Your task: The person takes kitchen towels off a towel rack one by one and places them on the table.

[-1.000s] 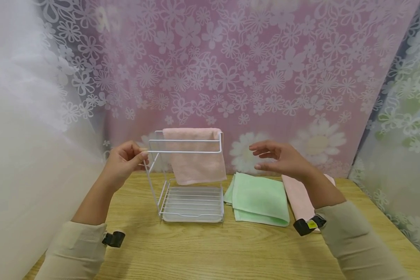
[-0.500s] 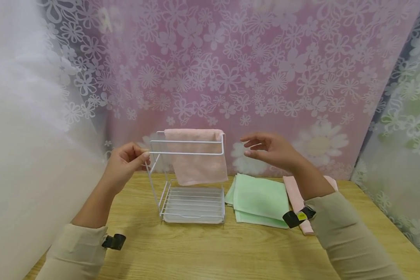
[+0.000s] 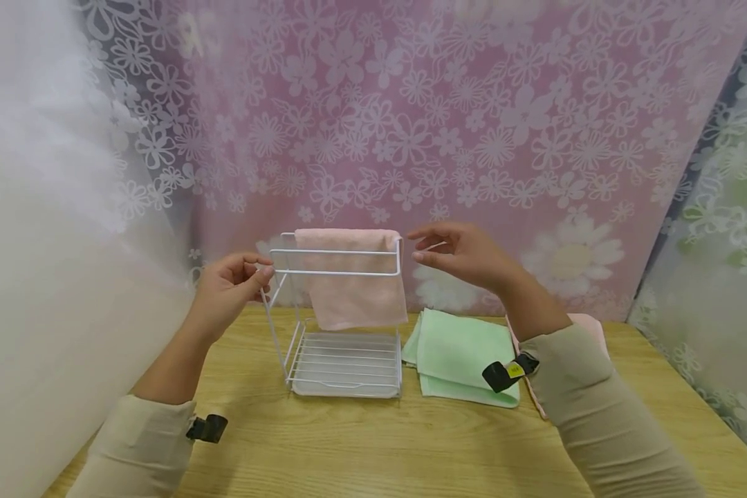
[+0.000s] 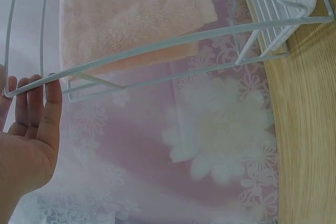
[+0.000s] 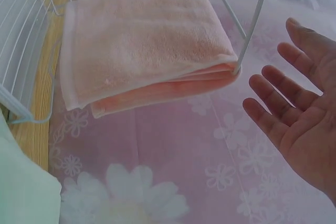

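Observation:
A white wire rack (image 3: 336,272) stands on the table, with a folded pink towel (image 3: 355,297) draped over its rear top bar. In the head view my left hand (image 3: 233,287) pinches the upper left front corner of the rack between thumb and fingers. The left wrist view shows those fingers (image 4: 35,100) against the wire. My right hand (image 3: 457,252) is raised just right of the hanging towel, its fingers loosely spread and holding nothing. In the right wrist view a gap shows between its fingertips and the towel's folded top edge.
A slatted wire shelf over a white tray (image 3: 346,389) forms the rack's base. To its right lies a folded green towel (image 3: 463,342), with another pink towel (image 3: 588,328) beyond it, partly hidden by my right sleeve. A flowered pink curtain (image 3: 373,138) hangs behind the table (image 3: 348,449).
My right hand has moved left and slightly up, from above the green towel to close beside the rack. My left hand stays at the rack's corner. The hanging towel keeps its place.

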`<action>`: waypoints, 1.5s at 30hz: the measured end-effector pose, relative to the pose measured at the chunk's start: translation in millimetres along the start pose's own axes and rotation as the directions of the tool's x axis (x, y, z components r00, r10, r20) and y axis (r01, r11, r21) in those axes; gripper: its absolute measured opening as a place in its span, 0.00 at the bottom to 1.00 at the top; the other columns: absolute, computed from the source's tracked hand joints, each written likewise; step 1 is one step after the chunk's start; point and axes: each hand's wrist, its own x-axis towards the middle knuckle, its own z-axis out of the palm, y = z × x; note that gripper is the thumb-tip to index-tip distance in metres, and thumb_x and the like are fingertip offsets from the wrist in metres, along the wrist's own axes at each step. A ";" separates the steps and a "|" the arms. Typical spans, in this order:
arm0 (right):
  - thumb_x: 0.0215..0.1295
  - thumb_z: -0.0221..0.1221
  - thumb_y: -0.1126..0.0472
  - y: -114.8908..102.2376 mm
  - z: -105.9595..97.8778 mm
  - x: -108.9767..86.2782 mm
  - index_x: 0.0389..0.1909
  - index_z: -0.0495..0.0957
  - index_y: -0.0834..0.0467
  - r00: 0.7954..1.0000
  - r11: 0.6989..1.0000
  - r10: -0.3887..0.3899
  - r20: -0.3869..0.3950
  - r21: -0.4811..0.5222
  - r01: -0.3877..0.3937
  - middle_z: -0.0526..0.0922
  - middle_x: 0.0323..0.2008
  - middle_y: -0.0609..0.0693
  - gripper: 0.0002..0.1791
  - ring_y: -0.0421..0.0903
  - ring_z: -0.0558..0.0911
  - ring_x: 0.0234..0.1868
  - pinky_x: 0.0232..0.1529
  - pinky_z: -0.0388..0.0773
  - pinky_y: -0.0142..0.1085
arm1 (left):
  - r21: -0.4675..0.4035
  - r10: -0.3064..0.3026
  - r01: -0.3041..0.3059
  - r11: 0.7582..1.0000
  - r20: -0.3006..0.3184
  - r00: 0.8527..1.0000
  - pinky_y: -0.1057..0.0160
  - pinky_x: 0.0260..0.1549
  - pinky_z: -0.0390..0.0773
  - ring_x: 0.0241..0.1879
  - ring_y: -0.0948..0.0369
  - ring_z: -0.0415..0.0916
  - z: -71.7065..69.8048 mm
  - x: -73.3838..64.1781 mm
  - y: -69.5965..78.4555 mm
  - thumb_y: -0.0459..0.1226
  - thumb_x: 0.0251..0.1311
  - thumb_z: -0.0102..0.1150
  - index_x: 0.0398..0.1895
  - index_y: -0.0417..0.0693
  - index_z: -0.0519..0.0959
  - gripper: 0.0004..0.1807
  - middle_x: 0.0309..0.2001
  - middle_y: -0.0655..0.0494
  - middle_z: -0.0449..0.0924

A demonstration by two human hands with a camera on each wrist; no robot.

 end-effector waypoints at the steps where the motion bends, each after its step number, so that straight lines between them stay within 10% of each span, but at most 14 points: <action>1: 0.66 0.63 0.53 -1.1 1.0 1.8 0.58 0.77 0.55 1.000 1.000 0.005 -0.003 0.002 -0.005 0.81 0.52 0.53 0.22 0.54 0.81 0.53 0.54 0.78 0.51 | 0.012 -0.001 0.001 1.000 -0.005 1.000 0.64 0.28 0.84 0.25 0.59 0.78 0.3 0.0 0.1 0.33 0.66 0.60 0.41 0.32 0.78 0.09 0.27 0.45 0.77; 45: 0.56 0.71 0.61 -28.3 24.8 75.0 0.55 0.81 0.53 0.989 0.988 0.144 -0.009 -0.061 -0.145 0.77 0.58 0.51 0.23 0.53 0.74 0.58 0.56 0.77 0.47 | 0.024 -0.001 0.001 1.000 0.001 1.000 0.64 0.27 0.83 0.24 0.60 0.77 2.2 2.2 0.5 0.31 0.66 0.59 0.31 0.30 0.72 0.11 0.24 0.50 0.76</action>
